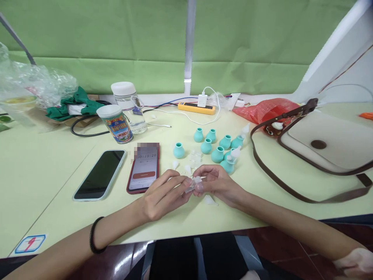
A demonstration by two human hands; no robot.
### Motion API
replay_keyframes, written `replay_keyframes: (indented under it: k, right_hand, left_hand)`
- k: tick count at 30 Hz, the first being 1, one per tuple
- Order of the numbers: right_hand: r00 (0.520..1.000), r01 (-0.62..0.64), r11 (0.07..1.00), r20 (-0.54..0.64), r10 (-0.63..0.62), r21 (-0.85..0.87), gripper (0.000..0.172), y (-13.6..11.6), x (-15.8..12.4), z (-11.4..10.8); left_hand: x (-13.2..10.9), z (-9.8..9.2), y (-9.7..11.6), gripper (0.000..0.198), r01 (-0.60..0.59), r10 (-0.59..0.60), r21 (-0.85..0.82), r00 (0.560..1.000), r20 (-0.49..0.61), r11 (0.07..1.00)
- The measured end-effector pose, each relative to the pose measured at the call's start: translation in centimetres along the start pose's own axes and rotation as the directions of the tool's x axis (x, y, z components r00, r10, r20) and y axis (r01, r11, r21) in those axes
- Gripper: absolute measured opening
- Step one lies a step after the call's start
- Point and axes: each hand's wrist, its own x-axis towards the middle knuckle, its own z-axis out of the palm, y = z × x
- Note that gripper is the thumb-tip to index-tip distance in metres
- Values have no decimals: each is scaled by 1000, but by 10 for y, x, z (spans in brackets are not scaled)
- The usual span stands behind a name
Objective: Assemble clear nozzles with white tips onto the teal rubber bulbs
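Near the table's front, my left hand (169,192) and my right hand (217,184) meet around a small clear plastic piece (192,184). Fingers of both hands pinch it from either side. Just beyond them lie more clear plastic pieces (196,158) and small white translucent tips (188,169). Another white tip (210,200) rests below my right hand. Several teal rubber bulbs (206,146) stand behind my hands, mostly upright with open necks. One teal bulb (178,150) stands apart to the left. A white tip (235,153) is at the bulbs on the right.
Left of my hands lie a phone showing a timer (143,175) and a dark-screened phone (100,175). Behind them stand a printed cup (116,126) and a water bottle (136,116). A power strip (196,108) is at the back. At right are a handbag (332,144) and red plastic bag (262,110).
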Motion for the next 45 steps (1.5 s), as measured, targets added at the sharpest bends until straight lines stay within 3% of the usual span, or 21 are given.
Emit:
replay_keyframes:
  k: [5,7,9,11,13,15,17,20,23,26,27,29,32,36,39,45]
  right_hand:
    - [991,117,993,-58,-119,-33,16,2,-1,0]
    - [981,163,986,-101,-164,-19,16,0,-1,-1]
    - [979,177,984,-109,-173,21,17,-1,-1,-3]
    - [983,165,983,-92,-158,78,15,-1,0,-4]
    - [988,141,981,-75,-132,132,13,-1,1,-6]
    - [992,115,979,-70,-105,169,11,-1,2,-8]
    - [995,87,978,-59,-78,189,9,-1,3,-9]
    - [998,62,981,-27,-58,184,5,-3,4,-9]
    - [998,56,986,-2,-56,157,9,-5,3,-9]
    - [997,70,989,0,-71,127,9,-7,3,-9]
    - [997,80,991,-10,-80,104,10,-7,3,-9]
    - [994,102,994,-46,-100,34,14,-7,2,-8]
    - [982,127,986,-124,-140,-108,30,-7,1,-5]
    - [949,193,935,-185,-255,-298,48,-4,-1,1]
    - [931,268,891,-138,-338,-367,39,-1,-3,3]
    - [912,347,822,-44,-409,-452,19,2,-4,-1]
  left_hand:
    - [1,-3,-9,43,57,-57,-38,998,7,998]
    - [5,-6,-17,49,158,-156,-50,987,45,986]
    - [11,-7,-28,47,302,-306,49,946,111,952]
    - [16,-4,-40,46,425,-471,236,861,193,874]
    - [18,3,-53,48,476,-609,411,733,302,777]
    - [16,12,-64,45,472,-675,496,618,403,729]
    - [14,20,-71,38,478,-687,497,560,463,724]
    - [11,27,-73,29,530,-686,436,578,442,727]
    - [13,24,-65,21,582,-650,290,663,372,760]
    - [18,15,-53,14,637,-621,11,746,243,770]
    - [20,11,-48,14,666,-640,-84,739,212,741]
    - [20,4,-38,13,737,-706,-226,676,213,637]
    - [15,-3,-25,12,784,-749,-308,614,250,540]
    - [6,-6,-15,16,752,-709,-270,658,252,602]
    - [4,-7,-12,19,736,-680,-283,677,284,615]
    - [5,-9,-7,22,745,-675,-356,665,321,565]
